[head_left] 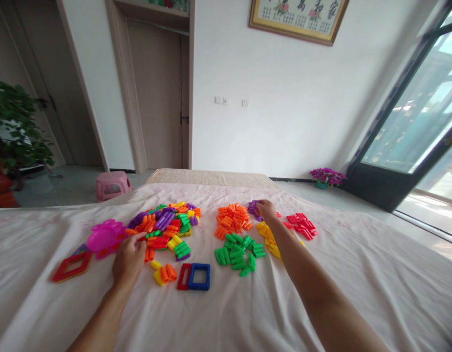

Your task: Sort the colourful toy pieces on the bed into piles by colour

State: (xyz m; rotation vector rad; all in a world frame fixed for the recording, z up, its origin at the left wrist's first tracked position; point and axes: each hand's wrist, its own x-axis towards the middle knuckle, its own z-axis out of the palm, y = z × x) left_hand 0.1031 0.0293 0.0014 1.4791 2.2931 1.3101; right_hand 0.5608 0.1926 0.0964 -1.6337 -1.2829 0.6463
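My left hand point(128, 259) is at the near left edge of a mixed pile of plastic building blocks point(165, 220). Its fingers are slightly apart, touching or just over the blocks. My right hand point(267, 210) is at the far end of the cloth, its fingers pinched at a small heap of purple blocks point(253, 208); the fingertips are partly hidden. Near it lie sorted heaps of orange blocks point(233, 219), green blocks point(240, 252), yellow blocks point(268, 238), partly behind my right forearm, and red blocks point(302, 225).
A magenta paw-shaped plate point(106, 237) and a red frame tile point(72, 266) lie at left. Blue point(199, 276) and red frame tiles lie in front, beside a few loose orange blocks point(168, 273). A pale cloth point(218, 318) covers the surface. A pink stool point(113, 186) stands beyond.
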